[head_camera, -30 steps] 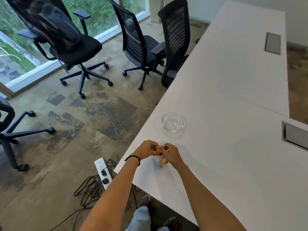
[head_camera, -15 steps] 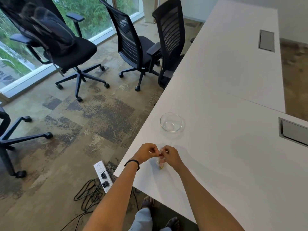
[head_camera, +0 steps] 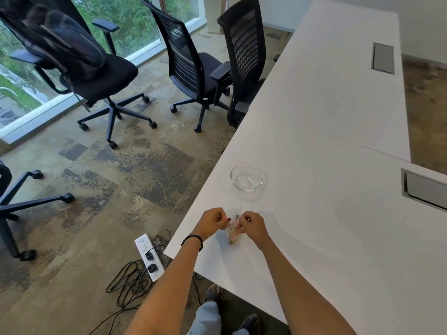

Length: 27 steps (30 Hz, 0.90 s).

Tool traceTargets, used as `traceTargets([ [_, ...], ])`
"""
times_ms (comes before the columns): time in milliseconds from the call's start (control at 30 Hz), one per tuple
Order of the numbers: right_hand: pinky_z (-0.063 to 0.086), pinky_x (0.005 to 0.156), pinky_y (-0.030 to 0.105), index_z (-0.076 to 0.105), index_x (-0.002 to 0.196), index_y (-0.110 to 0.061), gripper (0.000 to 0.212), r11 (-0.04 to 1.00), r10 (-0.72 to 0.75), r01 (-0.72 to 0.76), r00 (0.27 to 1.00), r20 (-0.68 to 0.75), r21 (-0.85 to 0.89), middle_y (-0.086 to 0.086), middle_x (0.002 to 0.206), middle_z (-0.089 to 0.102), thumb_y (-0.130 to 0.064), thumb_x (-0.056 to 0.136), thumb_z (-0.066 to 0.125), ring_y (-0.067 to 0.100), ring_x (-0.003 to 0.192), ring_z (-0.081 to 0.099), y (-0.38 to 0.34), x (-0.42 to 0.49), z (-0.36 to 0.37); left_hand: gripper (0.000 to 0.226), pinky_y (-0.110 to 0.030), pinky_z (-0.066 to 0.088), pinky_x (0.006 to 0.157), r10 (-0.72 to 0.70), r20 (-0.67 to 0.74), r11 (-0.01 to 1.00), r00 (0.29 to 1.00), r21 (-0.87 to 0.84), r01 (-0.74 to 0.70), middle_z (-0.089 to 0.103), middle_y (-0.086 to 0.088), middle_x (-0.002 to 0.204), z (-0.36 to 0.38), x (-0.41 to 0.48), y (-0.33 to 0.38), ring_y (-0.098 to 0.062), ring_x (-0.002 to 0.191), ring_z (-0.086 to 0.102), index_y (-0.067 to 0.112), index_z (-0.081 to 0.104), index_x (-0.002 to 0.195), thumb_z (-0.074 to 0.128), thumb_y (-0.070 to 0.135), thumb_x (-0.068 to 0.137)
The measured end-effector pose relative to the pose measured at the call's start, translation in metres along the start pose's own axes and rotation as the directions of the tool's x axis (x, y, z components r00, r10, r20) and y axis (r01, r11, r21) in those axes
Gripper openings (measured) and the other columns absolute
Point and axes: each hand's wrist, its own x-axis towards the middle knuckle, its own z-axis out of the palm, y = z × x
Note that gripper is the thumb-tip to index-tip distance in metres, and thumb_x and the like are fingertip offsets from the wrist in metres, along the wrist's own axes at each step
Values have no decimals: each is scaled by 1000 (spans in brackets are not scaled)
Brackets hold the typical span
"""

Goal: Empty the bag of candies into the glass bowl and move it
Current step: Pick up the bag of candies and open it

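Note:
A small clear bag of candies (head_camera: 232,234) hangs just above the white table (head_camera: 326,213), near its left edge. My left hand (head_camera: 212,221) and my right hand (head_camera: 251,226) each pinch one side of the bag's top, a small gap between them. Pinkish and greenish candies show through the plastic at the bottom. A glass bowl (head_camera: 246,177) stands upright on the table a short way beyond my hands, with nothing visible inside it.
A cable hatch (head_camera: 425,189) is set into the table at the right, another (head_camera: 383,58) further back. Black office chairs (head_camera: 193,68) stand left of the table. A power strip (head_camera: 148,256) with cables lies on the floor by the table corner.
My hands have drawn slightly apart at the bag's top. The bowl has not moved; the view has shifted a little.

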Motion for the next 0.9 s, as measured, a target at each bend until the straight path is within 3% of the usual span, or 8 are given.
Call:
traceTargets([
  [133, 57, 65, 51, 43, 53, -10, 30, 998, -26, 25, 999, -33, -56, 19, 64, 58, -5, 82, 50, 37, 70, 71, 0, -1, -2, 18, -23, 52, 65, 38, 18, 997, 999, 64, -39, 63, -9, 70, 1, 3, 7, -16, 63, 62, 12, 50, 78, 58, -4, 80],
  [233, 60, 65, 51, 44, 56, -9, 28, 999, -16, 13, 998, -64, -47, 23, 65, 60, -6, 83, 51, 32, 65, 71, 1, 0, -3, 18, -17, 51, 64, 71, 50, 988, 996, 131, -77, 65, -4, 72, 4, 4, 14, -14, 64, 60, 14, 51, 90, 57, -1, 82],
  [300, 60, 64, 50, 44, 61, -12, 25, 999, 6, -10, 997, -79, -50, 29, 75, 63, -12, 84, 52, 34, 66, 69, -1, -1, -3, 16, -13, 50, 63, 111, 57, 977, 992, 177, -119, 65, -5, 76, 7, 5, 18, -10, 63, 60, 15, 53, 86, 58, 0, 82],
  [400, 55, 47, 34, 41, 79, -12, 21, 999, 50, -50, 997, -58, 6, 21, 76, 62, -24, 86, 56, 24, 50, 65, -5, -2, -5, 15, -10, 50, 65, 150, 72, 960, 986, 230, -163, 69, -7, 78, 9, 7, 23, -2, 63, 60, 14, 57, 79, 60, 0, 81],
  [500, 55, 50, 36, 36, 91, -14, 17, 999, 39, -39, 999, -15, 20, 17, 74, 59, -10, 86, 52, 23, 49, 60, -3, 0, -9, 17, -17, 51, 70, 149, 84, 950, 985, 265, -166, 67, -3, 75, 9, 7, 27, -6, 66, 59, 13, 61, 77, 58, -3, 79],
  [633, 51, 51, 38, 33, 90, -15, 22, 995, -58, 57, 998, -7, -83, 19, 66, 55, 0, 84, 48, 24, 49, 51, -1, -3, -17, 27, -30, 47, 76, 114, 63, 904, 992, 407, -130, 60, -6, 84, 9, 12, 32, -17, 78, 53, 9, 70, 81, 48, -7, 81],
  [800, 56, 51, 43, 54, 86, -10, 15, 979, -159, 153, 987, -29, -137, 3, 54, 50, -1, 82, 43, 21, 54, 50, 0, -7, -25, 32, -27, 40, 97, 83, -9, 887, 996, 456, -70, 60, -12, 121, 8, 17, 37, -24, 114, 54, 4, 64, 109, 41, -5, 88],
  [900, 56, 60, 45, 66, 79, -9, 24, 959, -189, 181, 982, -18, -218, -4, 58, 56, -3, 81, 43, 18, 59, 52, -2, -7, -29, 33, -28, 42, 99, 75, -29, 904, 997, 425, -55, 63, -11, 124, 9, 16, 46, -23, 115, 56, 4, 65, 110, 43, -2, 87],
])
